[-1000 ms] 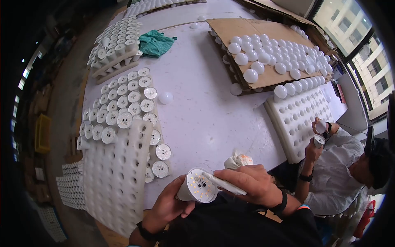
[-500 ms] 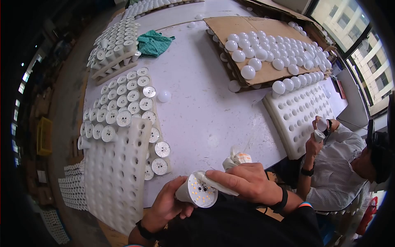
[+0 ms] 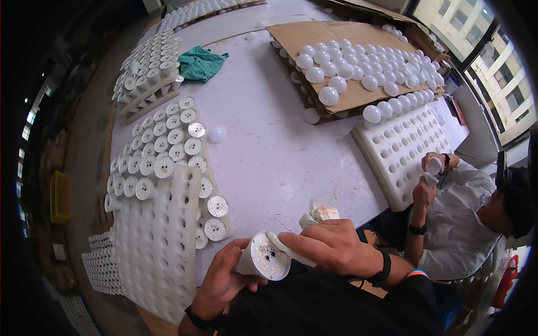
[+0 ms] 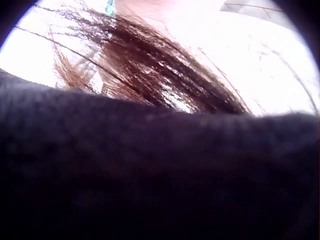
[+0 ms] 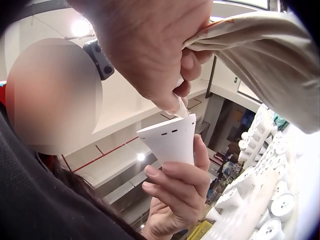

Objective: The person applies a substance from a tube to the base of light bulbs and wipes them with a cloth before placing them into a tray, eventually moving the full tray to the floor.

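Observation:
In the head view the left hand (image 3: 224,275) grips a white cone-shaped lamp base (image 3: 244,262), its round board (image 3: 269,256) with yellow chips facing up. Fingers of the right hand (image 3: 336,249) pinch a whitish cloth (image 3: 297,251) against the board's upper rim. From the right wrist view, the left hand (image 5: 177,197) holds the lamp base (image 5: 172,142) from below. There the right hand (image 5: 155,45) is above it, gripping the cloth (image 5: 270,55), whose tip touches the rim. Dark fabric and hair fill most of the left wrist view.
Foam trays (image 3: 151,241) with rows of lamp bases (image 3: 163,167) stand at the left, near a green cloth (image 3: 202,64). White domes (image 3: 328,96) lie on cardboard (image 3: 291,36) at the back right. A foam tray (image 3: 392,162) and another person (image 3: 459,213) holding parts are at the right.
The lamp base has tilted slightly and shifted a little left, while the right hand's cloth has moved from across the board to its upper rim. The surroundings have shifted slightly left in the head view.

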Motion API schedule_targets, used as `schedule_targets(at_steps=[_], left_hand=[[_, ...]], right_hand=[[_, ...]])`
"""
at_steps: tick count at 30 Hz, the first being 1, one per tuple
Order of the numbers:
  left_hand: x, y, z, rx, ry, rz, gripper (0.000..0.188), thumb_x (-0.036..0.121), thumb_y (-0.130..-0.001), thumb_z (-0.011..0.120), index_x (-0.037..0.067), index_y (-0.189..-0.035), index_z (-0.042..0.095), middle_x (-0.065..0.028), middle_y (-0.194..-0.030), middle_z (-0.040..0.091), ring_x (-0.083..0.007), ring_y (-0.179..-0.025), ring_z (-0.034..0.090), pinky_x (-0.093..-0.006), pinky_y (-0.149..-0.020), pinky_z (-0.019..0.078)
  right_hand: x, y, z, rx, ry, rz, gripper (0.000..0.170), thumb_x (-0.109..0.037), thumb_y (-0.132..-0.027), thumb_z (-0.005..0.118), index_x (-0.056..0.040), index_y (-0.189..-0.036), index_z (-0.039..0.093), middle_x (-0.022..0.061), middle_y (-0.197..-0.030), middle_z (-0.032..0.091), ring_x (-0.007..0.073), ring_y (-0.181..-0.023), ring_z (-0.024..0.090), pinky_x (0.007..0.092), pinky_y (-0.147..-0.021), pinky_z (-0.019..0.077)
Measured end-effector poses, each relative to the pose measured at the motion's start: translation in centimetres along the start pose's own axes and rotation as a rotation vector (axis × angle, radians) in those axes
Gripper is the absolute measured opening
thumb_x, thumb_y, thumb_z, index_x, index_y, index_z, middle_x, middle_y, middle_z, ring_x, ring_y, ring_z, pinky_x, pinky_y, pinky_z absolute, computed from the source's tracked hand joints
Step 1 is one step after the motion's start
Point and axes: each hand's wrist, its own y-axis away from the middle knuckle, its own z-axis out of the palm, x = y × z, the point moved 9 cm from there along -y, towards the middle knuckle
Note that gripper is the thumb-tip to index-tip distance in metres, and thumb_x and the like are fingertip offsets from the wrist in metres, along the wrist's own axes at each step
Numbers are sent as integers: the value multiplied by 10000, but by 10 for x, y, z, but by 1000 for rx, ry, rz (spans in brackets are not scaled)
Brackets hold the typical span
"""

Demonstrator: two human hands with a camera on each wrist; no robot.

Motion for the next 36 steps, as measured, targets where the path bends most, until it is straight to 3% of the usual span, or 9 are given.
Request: schedule_targets(at_steps=[4,6,9,12,19,25,30,36], left_hand=[[13,5,4,80,-98,134,417,248,-864,486,-14,-1182,420,-160,-1039,553,-237,-863,595,-319,-622,536],[17,7,7,40,-81,182,396,155,-846,508,-3,-1199,422,-154,-1121,521,-256,-983,554,-363,-753,518],[14,6,6,16,-88,155,365,95,-834,498,-5,-1182,450,-157,-1125,521,-272,-1021,536,-408,-830,482],[16,7,2,40,-71,165,334,50,-811,491,-14,-1139,491,-171,-1153,496,-284,-1050,516,-441,-872,449],[28,8,3,30,-73,266,269,5,-767,482,-34,-1021,561,-191,-1224,411,-310,-1110,457,-426,-880,438],[37,9,-2,66,-135,344,146,-36,-664,510,-27,-773,608,-181,-1163,439,-315,-1086,465,-413,-903,392],[50,16,0,45,-322,550,119,-69,-596,521,16,-634,595,-123,-1036,501,-300,-1062,476,-431,-940,351],[55,17,11,-90,-377,656,204,-124,-542,557,60,-621,598,-53,-941,512,-276,-1077,463,-441,-927,383]], right_hand=[[0,-3,1,-46,12,15,419,-96,-581,643,-22,-988,579,15,-580,437,150,-469,509,275,-419,410],[2,-2,5,-86,-2,23,424,-95,-575,641,-25,-987,568,21,-602,450,156,-482,519,277,-425,419],[3,-3,5,-102,-20,36,280,-107,-633,584,-40,-893,503,37,-635,452,163,-488,523,292,-420,408],[5,-2,8,-128,-33,48,259,-95,-630,582,-42,-870,496,43,-635,457,173,-487,526,302,-415,407],[8,-2,10,-114,-58,56,235,-77,-617,583,-46,-827,483,46,-628,457,180,-479,528,315,-406,405],[9,-2,12,-121,-124,83,261,-65,-575,612,-47,-797,475,51,-629,466,194,-488,536,325,-409,404],[16,-1,19,-185,-262,212,226,-116,-639,666,-68,-776,493,51,-644,519,231,-535,562,337,-424,417],[28,1,23,-196,-537,398,177,-174,-725,665,-60,-783,543,71,-659,565,247,-552,567,295,-473,437]])
